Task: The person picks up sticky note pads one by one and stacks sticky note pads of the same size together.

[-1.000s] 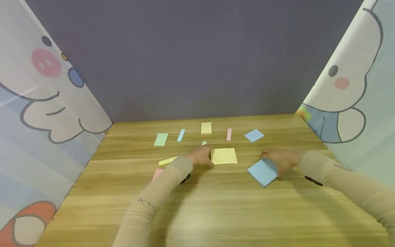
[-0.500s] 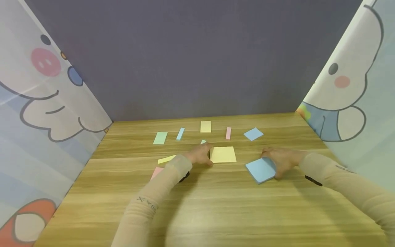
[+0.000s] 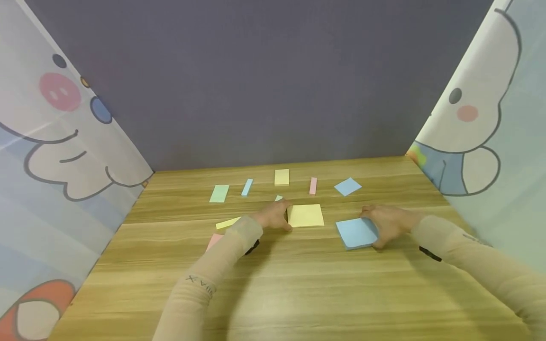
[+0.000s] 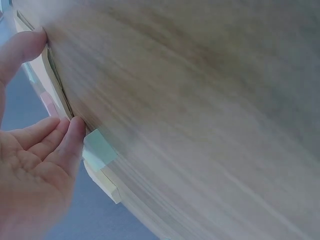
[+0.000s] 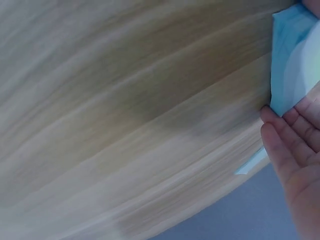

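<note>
My left hand grips the left side of a yellow sticky note pad near the table's middle. In the left wrist view, its thumb is at one end of the pad's edge and the fingertips at the other. To the right, my right hand holds a thick blue sticky note pad by its right side, thumb at the near corner and fingers at the far one. The right wrist view shows fingertips against that blue pad. A gap of bare wood separates the two pads.
Behind lie a green note pad, a blue strip, a yellow pad, a pink strip and a blue square. A yellow strip and partly hidden pink pad lie by my left forearm.
The blue pad has turned in my right hand, its near corner swinging left, so its edges now run closer to the yellow pad's. My left hand and the yellow pad stay in place.
</note>
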`<state>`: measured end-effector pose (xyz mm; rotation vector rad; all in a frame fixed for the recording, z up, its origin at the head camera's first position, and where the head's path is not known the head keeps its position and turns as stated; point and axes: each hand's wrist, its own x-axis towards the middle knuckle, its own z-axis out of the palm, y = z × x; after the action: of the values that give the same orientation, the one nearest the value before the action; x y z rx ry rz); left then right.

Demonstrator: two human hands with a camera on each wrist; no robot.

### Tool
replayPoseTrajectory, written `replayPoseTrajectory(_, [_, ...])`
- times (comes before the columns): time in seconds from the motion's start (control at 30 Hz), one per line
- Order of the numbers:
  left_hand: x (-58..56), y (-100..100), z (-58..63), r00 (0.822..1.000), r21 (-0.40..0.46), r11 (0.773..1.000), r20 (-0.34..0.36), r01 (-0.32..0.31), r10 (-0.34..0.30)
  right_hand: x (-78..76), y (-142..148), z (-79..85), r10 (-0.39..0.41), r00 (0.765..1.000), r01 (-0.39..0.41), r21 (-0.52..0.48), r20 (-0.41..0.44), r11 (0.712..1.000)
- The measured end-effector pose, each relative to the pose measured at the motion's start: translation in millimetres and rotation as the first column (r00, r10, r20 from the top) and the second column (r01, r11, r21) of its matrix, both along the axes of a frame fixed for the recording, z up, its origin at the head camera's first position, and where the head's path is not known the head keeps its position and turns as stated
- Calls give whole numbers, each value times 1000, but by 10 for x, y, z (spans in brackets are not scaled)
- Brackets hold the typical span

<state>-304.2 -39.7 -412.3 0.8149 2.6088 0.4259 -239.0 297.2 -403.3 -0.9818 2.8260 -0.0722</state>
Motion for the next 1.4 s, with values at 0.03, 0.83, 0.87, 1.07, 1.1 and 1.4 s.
replayPoseTrajectory(0.03, [-1, -2, 11, 1000, 6, 1000, 1, 0, 0, 3, -9, 8, -7, 1000, 7, 11, -15, 1000])
replayPoseTrajectory(0.83, [23, -18, 30, 999, 33, 999, 17, -30, 29, 23, -70, 71, -104, 992, 103, 16, 70, 995])
replayPoseTrajectory(0.87, [22, -19, 28, 999, 32, 999, 16, -29, 28, 27, -71, 75, -112, 989, 112, 4, 101, 994])
replayPoseTrajectory(1.07, [19, -32, 13, 999, 24, 999, 18, -27, 27, 28, -78, 21, -89, 977, 103, -67, 192, 992])
replayPoseTrajectory(1.1, [18, -32, 14, 1000, 27, 999, 17, -27, 27, 23, -75, 5, -88, 978, 104, -82, 188, 991])
replayPoseTrajectory(1.4, [25, -16, -6, 999, 31, 999, 27, -22, 21, -1, -27, -66, -92, 977, 118, -128, 192, 985])
